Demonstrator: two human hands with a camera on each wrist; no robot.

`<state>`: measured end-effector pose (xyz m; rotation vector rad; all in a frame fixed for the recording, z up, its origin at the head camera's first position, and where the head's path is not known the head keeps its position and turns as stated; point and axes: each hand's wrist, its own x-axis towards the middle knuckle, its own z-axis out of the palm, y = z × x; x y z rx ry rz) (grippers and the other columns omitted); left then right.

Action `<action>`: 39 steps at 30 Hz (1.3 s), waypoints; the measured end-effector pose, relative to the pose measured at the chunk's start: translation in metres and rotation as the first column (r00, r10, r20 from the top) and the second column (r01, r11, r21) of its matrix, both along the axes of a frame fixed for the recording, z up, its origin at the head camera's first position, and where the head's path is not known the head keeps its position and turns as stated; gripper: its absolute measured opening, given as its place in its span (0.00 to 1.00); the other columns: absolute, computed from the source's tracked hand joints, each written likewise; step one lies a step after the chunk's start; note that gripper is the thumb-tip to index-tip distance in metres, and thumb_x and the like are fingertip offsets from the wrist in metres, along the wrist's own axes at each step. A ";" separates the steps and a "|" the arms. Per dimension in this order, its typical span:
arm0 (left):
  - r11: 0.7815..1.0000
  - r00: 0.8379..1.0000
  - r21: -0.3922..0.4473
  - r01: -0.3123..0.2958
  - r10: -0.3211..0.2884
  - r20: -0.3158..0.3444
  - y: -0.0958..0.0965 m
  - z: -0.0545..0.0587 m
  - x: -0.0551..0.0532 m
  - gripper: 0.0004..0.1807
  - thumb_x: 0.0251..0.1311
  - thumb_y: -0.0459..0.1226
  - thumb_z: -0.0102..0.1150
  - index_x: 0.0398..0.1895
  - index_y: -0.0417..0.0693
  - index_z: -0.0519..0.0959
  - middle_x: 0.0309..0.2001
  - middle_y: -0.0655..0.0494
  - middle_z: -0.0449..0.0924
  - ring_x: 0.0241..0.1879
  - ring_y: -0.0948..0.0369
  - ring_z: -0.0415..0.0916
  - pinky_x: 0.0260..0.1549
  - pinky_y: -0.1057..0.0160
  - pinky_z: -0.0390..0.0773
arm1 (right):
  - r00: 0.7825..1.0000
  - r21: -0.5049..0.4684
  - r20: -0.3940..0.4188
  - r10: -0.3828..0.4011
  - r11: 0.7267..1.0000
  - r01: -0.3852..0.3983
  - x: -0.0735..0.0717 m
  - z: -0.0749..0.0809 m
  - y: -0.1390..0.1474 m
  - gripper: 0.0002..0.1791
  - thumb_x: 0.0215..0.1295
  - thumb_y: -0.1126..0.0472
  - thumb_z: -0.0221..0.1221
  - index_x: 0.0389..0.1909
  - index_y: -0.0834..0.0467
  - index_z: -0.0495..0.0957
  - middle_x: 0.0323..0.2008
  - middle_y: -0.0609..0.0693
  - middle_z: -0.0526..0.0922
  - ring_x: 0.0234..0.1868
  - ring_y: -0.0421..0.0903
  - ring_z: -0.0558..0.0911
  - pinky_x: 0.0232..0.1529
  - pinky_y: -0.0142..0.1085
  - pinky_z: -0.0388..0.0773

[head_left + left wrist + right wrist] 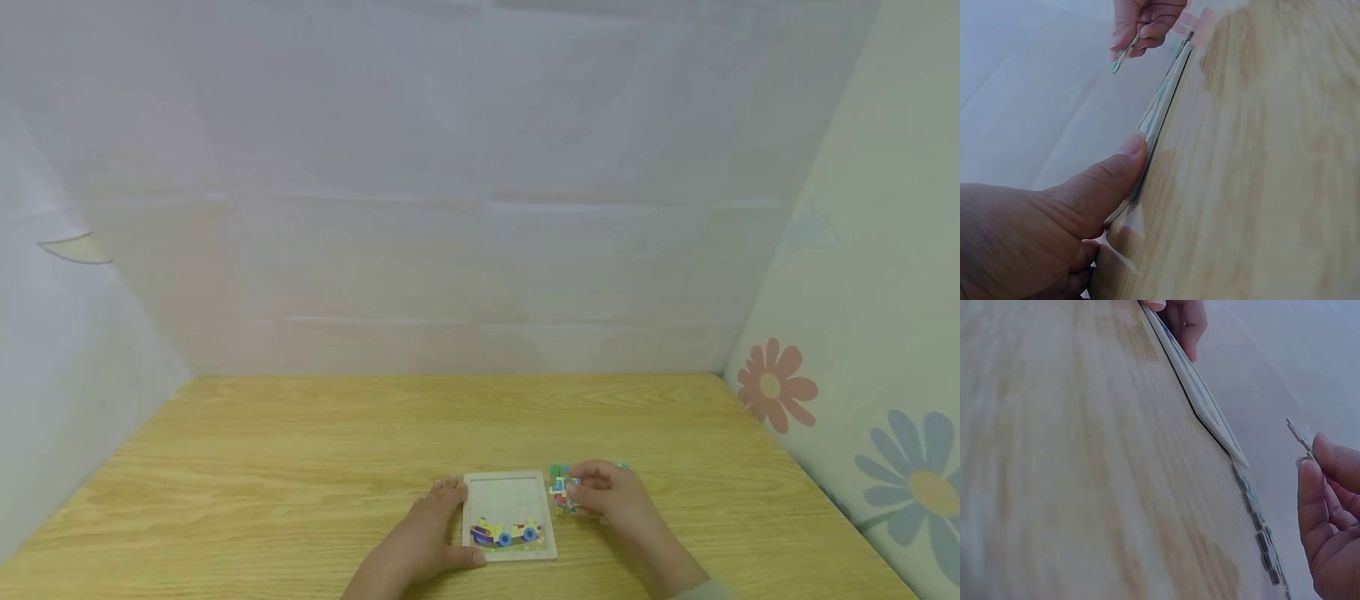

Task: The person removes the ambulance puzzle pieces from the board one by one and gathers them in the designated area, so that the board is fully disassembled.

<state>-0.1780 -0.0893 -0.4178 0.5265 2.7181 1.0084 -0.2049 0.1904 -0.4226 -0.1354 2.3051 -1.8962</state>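
Observation:
A square puzzle board (550,527) with a pale rim lies flat on the table. Fitted pieces (506,536) along its near side form a yellow and blue vehicle picture with round blue wheels; the rest of the recess shows bare backing. My left hand (422,537) holds the board at its left side, thumb on the near left corner. To the right of the board, my right hand (621,502) pinches a small puzzle piece (1298,432) between thumb and fingers, raised above the table. Loose colourful puzzle pieces (558,472) lie beneath and beside that hand, which partly hides them.
The wooden table (300,467) stretches around the board to a pale cloth wall (480,250) behind. Side walls stand left and right; the right wall carries a red flower (770,385) and a blue flower (930,492).

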 end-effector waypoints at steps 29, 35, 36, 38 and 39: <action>1.000 1.000 0.018 0.004 -0.004 0.015 -0.001 0.001 0.000 0.48 0.41 0.49 0.70 0.64 0.35 0.62 0.69 0.35 0.52 0.68 0.36 0.45 0.63 0.34 0.46 | 0.965 0.108 0.074 -0.250 0.964 0.241 0.010 -0.003 0.054 0.20 0.57 0.63 0.62 0.48 0.69 0.74 0.31 0.51 0.79 0.29 0.43 0.78 0.31 0.29 0.80; 1.000 1.000 0.021 0.011 -0.011 0.005 -0.001 0.000 0.000 0.47 0.41 0.49 0.70 0.64 0.35 0.62 0.68 0.34 0.52 0.68 0.36 0.45 0.63 0.34 0.46 | 0.959 0.168 0.049 -0.279 0.949 0.267 0.007 -0.008 0.058 0.19 0.56 0.64 0.63 0.46 0.70 0.75 0.31 0.50 0.79 0.29 0.43 0.78 0.29 0.30 0.80; 1.000 1.000 0.022 0.011 -0.011 0.005 -0.001 0.000 0.000 0.47 0.41 0.49 0.70 0.64 0.35 0.62 0.69 0.34 0.52 0.68 0.36 0.45 0.63 0.34 0.46 | 0.959 0.181 0.040 -0.279 0.946 0.268 0.006 -0.008 0.059 0.19 0.56 0.64 0.63 0.46 0.70 0.75 0.31 0.50 0.79 0.29 0.43 0.78 0.29 0.30 0.80; 1.000 1.000 0.024 0.011 -0.011 0.007 -0.001 0.000 0.000 0.48 0.41 0.49 0.70 0.64 0.35 0.62 0.69 0.34 0.52 0.68 0.36 0.45 0.63 0.34 0.46 | 0.957 0.206 0.027 -0.288 0.939 0.276 0.006 -0.009 0.059 0.18 0.55 0.64 0.63 0.45 0.70 0.76 0.30 0.50 0.80 0.29 0.43 0.78 0.28 0.30 0.80; 1.000 1.000 0.024 0.010 -0.010 0.008 -0.001 0.000 0.001 0.48 0.41 0.49 0.70 0.64 0.35 0.62 0.69 0.34 0.52 0.68 0.36 0.45 0.63 0.34 0.46 | 0.958 0.216 0.019 -0.286 0.937 0.275 0.006 -0.009 0.060 0.18 0.55 0.64 0.63 0.45 0.70 0.76 0.30 0.50 0.80 0.29 0.43 0.78 0.28 0.30 0.80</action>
